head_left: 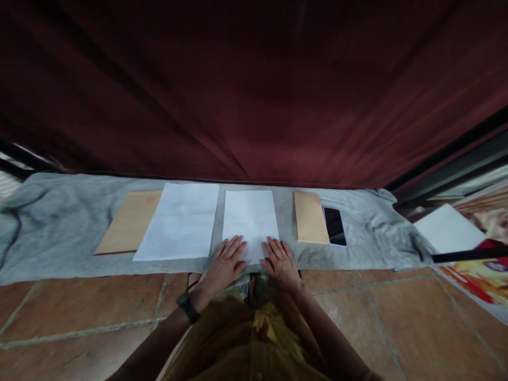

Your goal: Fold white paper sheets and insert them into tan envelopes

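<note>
A white sheet of paper (249,217) lies flat in front of me on the grey cloth (357,211). My left hand (228,260) rests on its lower left corner, fingers stretched out and a dark watch (188,307) on the wrist. On the lower right corner lies my right hand (281,263), flat with its fingers extended. Neither hand grips anything. To the left, larger white paper (180,222) partly covers a brown envelope (129,222). A smaller brown envelope (310,217) is at the right, beside a dark-screened phone (335,226).
Behind the cloth-covered surface hangs a dark red curtain (254,106). Black bars (456,164) stand at the right, with a white sheet (448,228) and a colourful printed box or packet (482,280) near them. Below is a tiled floor (99,307).
</note>
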A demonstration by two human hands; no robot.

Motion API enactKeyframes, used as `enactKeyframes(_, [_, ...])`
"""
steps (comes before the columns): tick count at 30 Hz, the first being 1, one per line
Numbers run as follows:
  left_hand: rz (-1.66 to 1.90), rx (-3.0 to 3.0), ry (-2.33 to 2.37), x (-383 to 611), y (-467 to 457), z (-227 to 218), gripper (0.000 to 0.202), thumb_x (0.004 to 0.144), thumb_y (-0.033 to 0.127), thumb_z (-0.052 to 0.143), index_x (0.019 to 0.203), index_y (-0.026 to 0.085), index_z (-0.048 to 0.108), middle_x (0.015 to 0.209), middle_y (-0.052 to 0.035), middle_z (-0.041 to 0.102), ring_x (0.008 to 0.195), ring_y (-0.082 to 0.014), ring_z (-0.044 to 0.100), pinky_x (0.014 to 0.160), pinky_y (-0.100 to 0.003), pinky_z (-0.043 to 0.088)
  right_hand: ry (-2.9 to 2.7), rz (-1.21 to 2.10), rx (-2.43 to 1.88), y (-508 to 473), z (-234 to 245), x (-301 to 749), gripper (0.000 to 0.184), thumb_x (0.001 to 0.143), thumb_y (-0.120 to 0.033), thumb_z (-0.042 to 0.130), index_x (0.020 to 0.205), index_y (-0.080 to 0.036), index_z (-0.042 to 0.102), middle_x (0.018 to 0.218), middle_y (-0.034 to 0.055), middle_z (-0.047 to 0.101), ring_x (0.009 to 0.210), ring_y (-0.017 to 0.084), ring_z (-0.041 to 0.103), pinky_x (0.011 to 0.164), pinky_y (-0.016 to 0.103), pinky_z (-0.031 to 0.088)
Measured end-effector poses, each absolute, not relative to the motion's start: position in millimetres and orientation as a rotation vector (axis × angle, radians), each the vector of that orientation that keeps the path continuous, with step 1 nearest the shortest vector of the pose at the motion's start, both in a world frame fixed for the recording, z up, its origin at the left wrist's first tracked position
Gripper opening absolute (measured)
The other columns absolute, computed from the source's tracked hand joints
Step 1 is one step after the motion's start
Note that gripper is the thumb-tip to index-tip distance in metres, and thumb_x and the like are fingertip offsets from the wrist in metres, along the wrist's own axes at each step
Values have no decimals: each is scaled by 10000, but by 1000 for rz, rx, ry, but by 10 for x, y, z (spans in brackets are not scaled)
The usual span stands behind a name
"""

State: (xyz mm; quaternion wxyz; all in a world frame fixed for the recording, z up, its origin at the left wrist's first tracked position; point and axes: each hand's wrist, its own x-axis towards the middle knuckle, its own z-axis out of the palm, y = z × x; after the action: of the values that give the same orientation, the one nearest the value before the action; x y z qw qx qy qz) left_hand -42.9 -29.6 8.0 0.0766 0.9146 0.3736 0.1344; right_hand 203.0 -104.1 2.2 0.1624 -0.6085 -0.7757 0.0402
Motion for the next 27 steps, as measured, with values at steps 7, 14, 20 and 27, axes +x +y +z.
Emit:
enactKeyframes(7, [349,2747,1142,-519,-409,174,567,958,390,586,1486,202,495,1609,-118,423,1509,-289,356,1259,-529,218,-2238,205,-1707,-1052,84,2068,562,1008,-363,527,1534,-181,449,1628,116,384,1498,290,373,1245,531,273])
enactKeyframes(14, [290,2728,1126,-496,-414,229,525,901,201,574,1425,220,559,1562,-108,494,1467,-262,428,1250,-502,236,-2258,228,-1673,-1105,98,2048,593,982,-322,557,1538,-154,440,1624,137,387,1502,293,362,1242,520,288])
enactKeyframes(20, [203,2737,1091,-489,-415,268,584,866,70,518,1441,175,537,1554,-124,502,1453,-263,446,1219,-509,300,-2237,246,-1669,-1115,79,2032,598,967,-311,586,1534,-175,451,1615,139,402,1492,293,379,1234,530,301])
enactKeyframes(27, [304,2672,1054,-588,-305,208,535,891,16,461,1368,213,600,1441,-91,617,1357,-217,551,1181,-459,398,-2128,354,-1586,-1084,66,2085,574,963,-294,592,1516,-193,475,1572,136,471,1459,286,429,1217,531,331])
